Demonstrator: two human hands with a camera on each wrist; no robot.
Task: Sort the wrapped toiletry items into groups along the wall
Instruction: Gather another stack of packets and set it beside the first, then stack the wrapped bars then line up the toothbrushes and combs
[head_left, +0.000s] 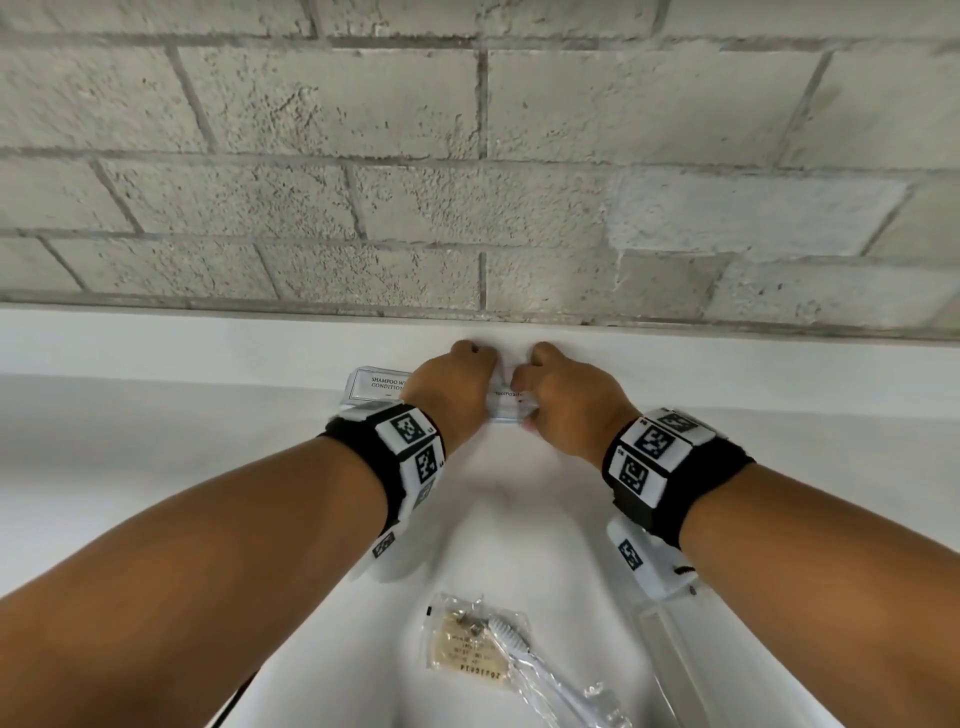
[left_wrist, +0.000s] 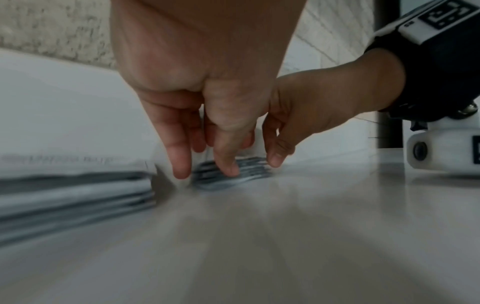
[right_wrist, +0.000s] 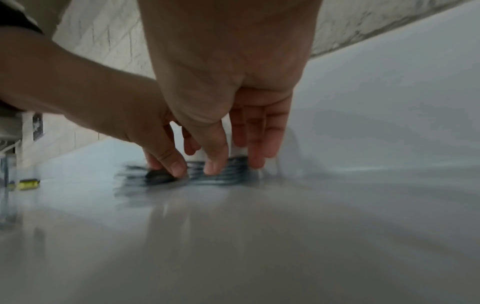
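Observation:
A small stack of white toothpaste sachets (head_left: 506, 404) lies on the white counter close to the brick wall. My left hand (head_left: 470, 382) grips its left end and my right hand (head_left: 543, 387) grips its right end. Seen from the left wrist, the left thumb and fingers (left_wrist: 182, 164) point down and pinch the stack's edges (left_wrist: 244, 170). The right wrist view shows the right fingertips (right_wrist: 213, 166) pinching the same stack (right_wrist: 228, 173). Just to its left lies a stack of shampoo-with-conditioner sachets (head_left: 375, 385), partly hidden under my left wrist.
A toothbrush in clear wrap (head_left: 524, 657) and a clear packet with a tan label (head_left: 467, 649) lie near the front edge of the counter (head_left: 156, 395). A clear acrylic piece (head_left: 680, 665) sits at the front right. The brick wall (head_left: 467, 208) closes off the back.

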